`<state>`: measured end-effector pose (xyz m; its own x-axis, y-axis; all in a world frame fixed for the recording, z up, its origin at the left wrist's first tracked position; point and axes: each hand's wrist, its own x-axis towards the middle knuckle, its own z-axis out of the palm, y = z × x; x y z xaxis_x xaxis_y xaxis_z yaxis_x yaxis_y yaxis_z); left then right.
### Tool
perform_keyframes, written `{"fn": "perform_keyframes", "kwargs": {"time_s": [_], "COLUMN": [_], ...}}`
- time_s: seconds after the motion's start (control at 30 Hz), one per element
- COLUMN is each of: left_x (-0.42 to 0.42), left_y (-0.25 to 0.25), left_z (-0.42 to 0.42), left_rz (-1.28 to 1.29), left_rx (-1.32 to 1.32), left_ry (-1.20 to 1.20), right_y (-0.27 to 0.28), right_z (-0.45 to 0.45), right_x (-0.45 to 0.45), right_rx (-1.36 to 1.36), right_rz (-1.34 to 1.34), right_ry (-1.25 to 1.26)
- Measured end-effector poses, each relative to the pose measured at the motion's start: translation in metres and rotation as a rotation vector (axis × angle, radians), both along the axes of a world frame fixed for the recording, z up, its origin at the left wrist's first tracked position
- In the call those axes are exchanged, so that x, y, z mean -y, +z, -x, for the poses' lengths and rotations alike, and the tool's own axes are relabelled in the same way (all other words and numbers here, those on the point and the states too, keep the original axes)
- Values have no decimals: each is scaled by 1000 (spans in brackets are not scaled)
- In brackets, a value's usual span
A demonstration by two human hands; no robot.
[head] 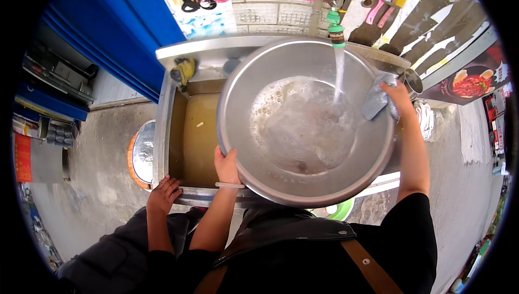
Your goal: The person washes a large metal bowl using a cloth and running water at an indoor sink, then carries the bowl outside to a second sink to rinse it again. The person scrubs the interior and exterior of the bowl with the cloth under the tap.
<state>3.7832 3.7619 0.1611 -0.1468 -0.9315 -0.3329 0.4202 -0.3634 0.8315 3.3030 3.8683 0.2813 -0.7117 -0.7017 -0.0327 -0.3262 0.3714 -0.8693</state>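
Note:
A large stainless steel basin (239, 131) rests across the metal sink (162, 131), with foamy, cloudy water (304, 127) in its bottom. My left hand (228, 167) grips the basin's lower left rim. Against the inner wall at the right, my right hand (395, 97) holds a wet grey cloth (377, 95) that drapes over the rim. Water runs from a tap with a green hose fitting (336, 30) into the basin. Yellowish-brown water (202, 131) stands in the sink's left part.
Another person's hand (163, 192) rests on the sink's front left corner. A yellow-green cloth (186, 70) lies at the back left. A metal cup (411, 82) stands beyond the right rim. Two brushes (387, 0) hang on the wall. A round foil-like lid (144, 152) is left of the sink.

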Motion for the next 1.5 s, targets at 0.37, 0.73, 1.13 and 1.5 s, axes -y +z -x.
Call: {"fn": "perform_keyframes", "kwargs": {"time_s": [0.37, 0.73, 1.13, 1.5], "left_x": [-6, -34, -42, -13], "left_y": [6, -12, -15, 35], "left_z": [7, 30, 46, 14], "left_rz": [-741, -935, -884, -407], "left_rx": [-413, -783, -668, -299], "left_ry": [-647, -990, -993, -577], "right_y": [301, 298, 307, 232], "right_z": [-120, -167, -116, -10], "right_x": [90, 202, 170, -19], "right_rx": [-61, -273, -293, -159], "right_rz": [-265, -263, -242, -324], "right_ry": [214, 394, 313, 25]}}
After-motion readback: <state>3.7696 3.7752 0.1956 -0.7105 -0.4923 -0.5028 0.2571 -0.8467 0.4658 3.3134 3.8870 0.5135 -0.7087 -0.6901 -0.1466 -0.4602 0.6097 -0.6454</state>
